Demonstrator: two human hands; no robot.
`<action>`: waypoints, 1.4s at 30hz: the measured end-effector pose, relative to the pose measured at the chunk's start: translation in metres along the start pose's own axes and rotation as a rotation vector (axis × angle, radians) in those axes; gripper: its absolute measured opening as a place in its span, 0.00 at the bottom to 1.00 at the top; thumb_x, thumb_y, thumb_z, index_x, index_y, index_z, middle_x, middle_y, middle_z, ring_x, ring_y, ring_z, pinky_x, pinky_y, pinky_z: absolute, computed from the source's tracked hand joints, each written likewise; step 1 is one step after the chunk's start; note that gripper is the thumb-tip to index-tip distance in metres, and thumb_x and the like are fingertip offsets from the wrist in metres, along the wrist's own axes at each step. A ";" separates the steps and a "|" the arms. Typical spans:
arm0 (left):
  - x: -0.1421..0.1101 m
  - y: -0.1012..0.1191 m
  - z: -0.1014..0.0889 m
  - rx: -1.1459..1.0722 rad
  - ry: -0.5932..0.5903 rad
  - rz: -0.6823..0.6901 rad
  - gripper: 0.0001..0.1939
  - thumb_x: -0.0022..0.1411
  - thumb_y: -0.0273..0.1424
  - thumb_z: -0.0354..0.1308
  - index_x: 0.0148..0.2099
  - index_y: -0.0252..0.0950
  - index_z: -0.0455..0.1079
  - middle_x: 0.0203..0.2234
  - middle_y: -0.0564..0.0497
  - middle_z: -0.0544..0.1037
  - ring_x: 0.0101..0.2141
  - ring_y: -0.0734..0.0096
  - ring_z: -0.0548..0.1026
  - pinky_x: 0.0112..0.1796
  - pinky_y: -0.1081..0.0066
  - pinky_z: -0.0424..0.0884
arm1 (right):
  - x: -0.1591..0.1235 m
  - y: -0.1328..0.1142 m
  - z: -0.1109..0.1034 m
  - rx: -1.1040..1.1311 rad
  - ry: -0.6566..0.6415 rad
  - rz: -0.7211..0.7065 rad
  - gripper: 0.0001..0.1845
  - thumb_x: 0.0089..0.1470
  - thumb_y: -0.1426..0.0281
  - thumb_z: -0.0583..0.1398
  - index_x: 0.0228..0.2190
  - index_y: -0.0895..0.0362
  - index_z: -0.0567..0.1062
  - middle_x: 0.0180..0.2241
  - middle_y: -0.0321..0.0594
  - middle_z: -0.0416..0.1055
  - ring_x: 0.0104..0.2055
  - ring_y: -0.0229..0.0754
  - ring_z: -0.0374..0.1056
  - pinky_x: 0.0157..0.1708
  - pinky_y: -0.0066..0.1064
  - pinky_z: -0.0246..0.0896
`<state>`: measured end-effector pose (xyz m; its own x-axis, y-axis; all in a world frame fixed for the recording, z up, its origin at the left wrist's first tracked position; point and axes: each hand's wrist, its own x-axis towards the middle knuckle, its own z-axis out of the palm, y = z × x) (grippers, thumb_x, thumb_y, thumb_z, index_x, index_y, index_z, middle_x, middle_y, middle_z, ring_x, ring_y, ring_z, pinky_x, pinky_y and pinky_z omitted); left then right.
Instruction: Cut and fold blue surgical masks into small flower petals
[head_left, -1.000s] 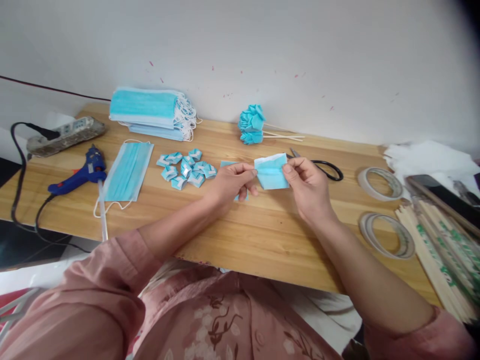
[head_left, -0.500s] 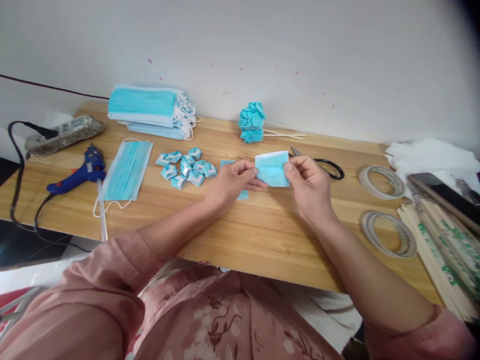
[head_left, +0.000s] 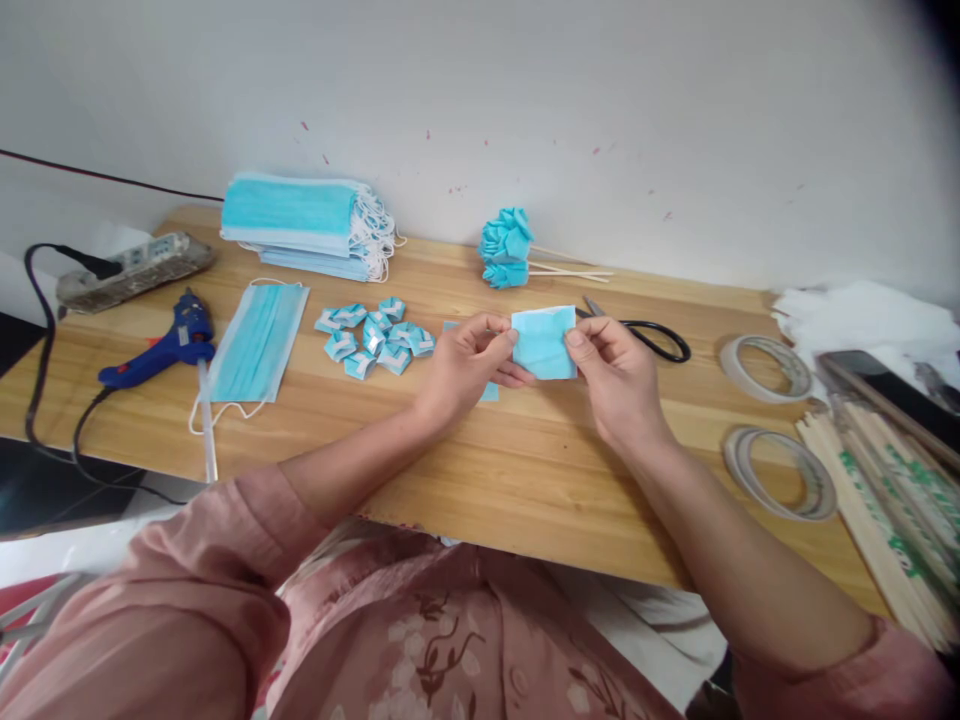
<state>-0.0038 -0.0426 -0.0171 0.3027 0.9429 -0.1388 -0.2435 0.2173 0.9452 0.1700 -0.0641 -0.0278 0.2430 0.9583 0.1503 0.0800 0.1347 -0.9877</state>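
A small light-blue square of mask fabric (head_left: pixel 544 345) is stretched between my two hands above the table. My left hand (head_left: pixel 474 362) pinches its left edge, with fingers partly behind the piece. At its right edge, my right hand (head_left: pixel 613 372) grips between thumb and fingers. Beneath my left hand lies another blue fabric piece (head_left: pixel 490 392), mostly covered. Several folded blue-and-white pieces (head_left: pixel 375 338) are grouped left of my left hand. Scissors (head_left: pixel 660 340) with black handles lie behind my right hand, their blades partly hidden.
Left: a blue glue gun (head_left: pixel 161 345), a power strip (head_left: pixel 139 272), a single face mask (head_left: pixel 259 340) and a mask stack (head_left: pixel 289 215). Behind: blue fabric flowers (head_left: pixel 506 245) on sticks. Right: tape rolls (head_left: pixel 780 498), bundled wooden sticks (head_left: pixel 862 520), a phone (head_left: pixel 885 390) and white sheets (head_left: pixel 862 315).
The fabric square, creased and slightly folded at its top earlier, is now spread flatter. My left fingers have moved in behind it. Both hands keep their hold.
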 end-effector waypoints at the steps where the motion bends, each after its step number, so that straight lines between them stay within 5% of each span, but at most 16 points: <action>1: 0.000 0.000 0.000 0.005 -0.002 0.006 0.10 0.68 0.33 0.62 0.40 0.37 0.64 0.20 0.59 0.76 0.23 0.71 0.83 0.25 0.78 0.75 | 0.000 0.000 0.000 -0.001 -0.002 -0.002 0.20 0.48 0.52 0.72 0.27 0.52 0.73 0.24 0.32 0.65 0.25 0.36 0.55 0.25 0.30 0.54; 17: 0.003 0.001 -0.001 -0.050 0.002 -0.105 0.09 0.71 0.33 0.58 0.40 0.38 0.61 0.22 0.60 0.72 0.23 0.72 0.82 0.25 0.77 0.74 | 0.003 0.006 -0.002 0.056 -0.075 0.074 0.26 0.46 0.46 0.71 0.26 0.52 0.69 0.23 0.31 0.61 0.24 0.36 0.53 0.23 0.30 0.52; 21: 0.000 0.007 -0.005 0.038 0.048 0.042 0.09 0.67 0.33 0.64 0.42 0.37 0.66 0.33 0.55 0.77 0.23 0.78 0.78 0.20 0.79 0.69 | 0.006 0.006 -0.008 -0.099 0.012 -0.086 0.19 0.53 0.50 0.69 0.28 0.51 0.72 0.25 0.32 0.66 0.25 0.37 0.58 0.25 0.31 0.56; 23: -0.003 0.009 -0.005 0.102 0.092 0.139 0.09 0.65 0.33 0.66 0.40 0.36 0.70 0.31 0.54 0.78 0.22 0.81 0.73 0.19 0.80 0.65 | 0.005 0.004 -0.009 -0.207 0.082 -0.182 0.16 0.55 0.54 0.68 0.29 0.51 0.73 0.24 0.33 0.67 0.25 0.37 0.59 0.25 0.31 0.56; 26: -0.007 0.005 -0.002 0.175 -0.024 0.161 0.09 0.65 0.35 0.66 0.38 0.34 0.76 0.26 0.52 0.77 0.23 0.78 0.72 0.21 0.79 0.68 | -0.001 -0.001 -0.007 -0.371 0.121 -0.298 0.11 0.58 0.60 0.66 0.29 0.52 0.74 0.25 0.34 0.71 0.25 0.38 0.63 0.26 0.32 0.59; 29: -0.008 -0.004 0.000 0.168 -0.117 0.111 0.11 0.63 0.36 0.67 0.43 0.34 0.81 0.34 0.48 0.83 0.35 0.70 0.79 0.33 0.73 0.78 | -0.007 -0.006 -0.003 -0.499 0.066 -0.405 0.07 0.59 0.66 0.64 0.28 0.51 0.75 0.27 0.35 0.75 0.27 0.39 0.67 0.30 0.33 0.64; 33: -0.006 -0.009 0.001 0.096 -0.197 0.065 0.13 0.64 0.40 0.65 0.45 0.38 0.82 0.43 0.49 0.84 0.46 0.63 0.80 0.46 0.67 0.78 | -0.010 -0.006 -0.001 -0.578 -0.046 -0.521 0.07 0.61 0.70 0.61 0.30 0.51 0.77 0.28 0.36 0.78 0.29 0.41 0.71 0.34 0.35 0.67; 42: 0.000 -0.012 -0.006 0.022 -0.105 -0.024 0.19 0.62 0.47 0.67 0.33 0.36 0.76 0.28 0.52 0.78 0.35 0.72 0.75 0.42 0.72 0.72 | -0.013 -0.008 0.000 -0.558 -0.210 -0.567 0.12 0.64 0.71 0.57 0.40 0.49 0.82 0.39 0.41 0.83 0.41 0.47 0.78 0.43 0.42 0.72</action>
<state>-0.0066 -0.0431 -0.0301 0.4031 0.9057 -0.1310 -0.2154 0.2330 0.9483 0.1661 -0.0781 -0.0216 -0.1603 0.8168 0.5543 0.6185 0.5207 -0.5885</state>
